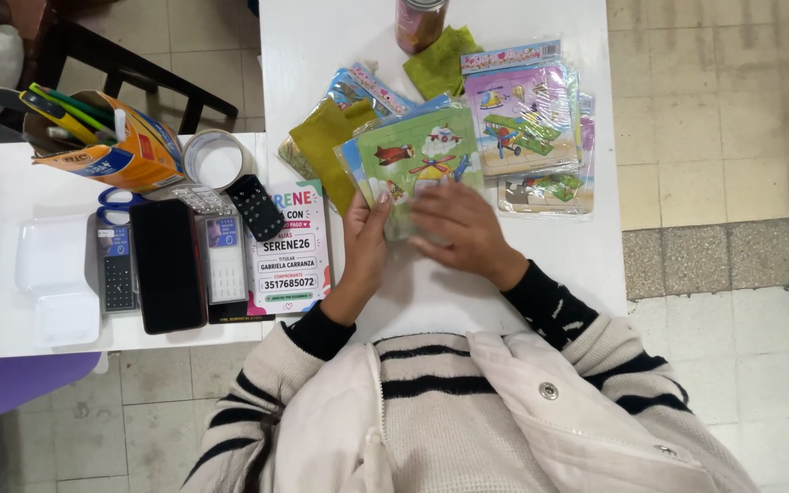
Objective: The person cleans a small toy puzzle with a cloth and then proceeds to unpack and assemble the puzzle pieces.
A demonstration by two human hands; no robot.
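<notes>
While left hand point(366, 239) grasps green puzzle pack point(417, 160) edge, right hand point(459, 228) lies flat atop, fingers released, on white table point(321, 36).

Small shop counter, packaged children's puzzles point(522, 119) stacked, payment sign point(292, 251), calculator point(118, 269), pen holder point(107, 137)

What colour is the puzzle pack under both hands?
Mostly green, with red vehicles pictured on the puzzle pack; the head view shows it.

The jar point(420, 22) beyond the green puzzle pack point(413, 160) is cut off by the top edge; the right hand point(461, 228) hides that pack's lower part.
</notes>
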